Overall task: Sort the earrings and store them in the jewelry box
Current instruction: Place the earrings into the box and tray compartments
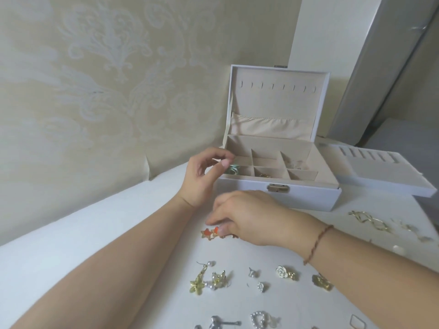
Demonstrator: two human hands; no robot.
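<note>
The white jewelry box (280, 197) stands open at the far middle of the table, its lid upright and its beige divided tray holding a pale green piece (234, 169) in the near-left compartment and gold bits (264, 175) in the near-middle one. Two orange star earrings (210, 233) lie side by side just near of the box. Nearer still lie a yellow flower drop earring (198, 280), pearl clusters (217, 280), a white rose stud (282, 271) and a pearl heart (260, 318).
</note>
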